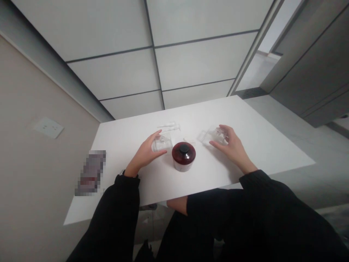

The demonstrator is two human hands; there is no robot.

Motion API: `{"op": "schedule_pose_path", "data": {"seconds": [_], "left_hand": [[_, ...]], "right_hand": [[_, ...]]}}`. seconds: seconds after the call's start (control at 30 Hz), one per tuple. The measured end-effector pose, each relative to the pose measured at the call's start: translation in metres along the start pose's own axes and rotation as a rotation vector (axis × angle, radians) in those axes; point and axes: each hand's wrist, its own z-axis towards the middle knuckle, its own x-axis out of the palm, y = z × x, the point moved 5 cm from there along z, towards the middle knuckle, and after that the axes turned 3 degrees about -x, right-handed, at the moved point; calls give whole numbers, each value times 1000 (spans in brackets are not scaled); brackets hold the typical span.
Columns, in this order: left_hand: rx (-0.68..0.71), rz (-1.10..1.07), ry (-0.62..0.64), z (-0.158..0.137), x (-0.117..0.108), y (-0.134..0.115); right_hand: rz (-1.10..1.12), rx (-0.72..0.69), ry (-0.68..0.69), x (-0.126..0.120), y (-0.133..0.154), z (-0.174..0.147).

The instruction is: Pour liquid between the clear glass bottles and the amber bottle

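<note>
A small clear box (163,142) is on the white table, and my left hand (145,153) curves around its left side, thumb in front and fingers behind. On the other side, my right hand (233,145) grips a clear, see-through container (212,135) between thumb and fingers; it looks tilted, and its exact kind is hard to make out. Between my hands stands a small round pot (183,156) with a dark red lid and a black knob; neither hand touches it.
Thin white pieces (170,126) lie behind the clear box. A small pale item (189,140) is behind the pot. At the table's (272,145) left end lies a blurred-out flat object (91,173). A wall with a socket plate (49,127) borders the left; panelled doors (196,65) stand behind.
</note>
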Motion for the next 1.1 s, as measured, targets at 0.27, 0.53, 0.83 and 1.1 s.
{"op": "schedule_pose_path", "data": {"seconds": [0.27,0.53,0.83,1.1], "left_hand": [[56,29,-16,-2,6,1],[-2,115,-9,-4,-11,12],[-93,108,34,-8,-28,25],[-62,100,24,-4,-13,18]], "right_hand": [[113,-12,82,16,2,21],[278,-141,244,48,58,64],[275,-292,552,126,77,54],[90,-357,500,89,62,46]]}}
